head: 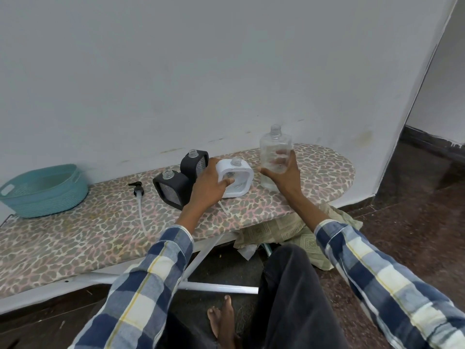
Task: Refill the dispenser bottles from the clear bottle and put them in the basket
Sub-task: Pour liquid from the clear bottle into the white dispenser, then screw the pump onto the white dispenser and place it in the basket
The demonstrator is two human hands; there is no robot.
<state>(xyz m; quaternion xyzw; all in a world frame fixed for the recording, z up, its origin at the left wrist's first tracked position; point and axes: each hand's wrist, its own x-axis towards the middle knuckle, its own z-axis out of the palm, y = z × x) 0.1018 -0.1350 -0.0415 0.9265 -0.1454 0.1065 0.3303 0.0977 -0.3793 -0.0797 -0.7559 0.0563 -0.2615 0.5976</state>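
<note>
Pale grey wall (226, 59) rises behind a low ironing board (75, 238) with a leopard-print cover, which serves as the table, set on dark stone floor (415, 222). On it the right hand (283, 176) curls around the lower half of the clear bottle (275, 157), fingers showing through the plastic; the bottle is upright, its threaded neck uncapped, and whether its base touches the cover cannot be told. Just to its left, the left hand (210, 183) grips the white dispenser bottle (235, 181) from its left side, the thumb pressed against the clear front window; this bottle also has an open neck and sits on the cover. Faint marks show behind its window, but nothing can be read, and no brand or label is legible on any bottle. Touching the left hand's far side are two black dispenser bottles, the rear one (195, 163) near the wall and the front one (169, 188) nearer the person, both with bare clear necks and mesh-like faces. Left of them, a black pump head (137, 188) lies on the cover with its pale tube trailing toward the board's near edge. Well apart, at the board's far left end, stands the teal basket (42, 191), ribbed and with handle slots. Both arms wear blue, white and yellow checked sleeves (151, 275). A patterned cloth (289, 233) is bunched under the board's right end.
</note>
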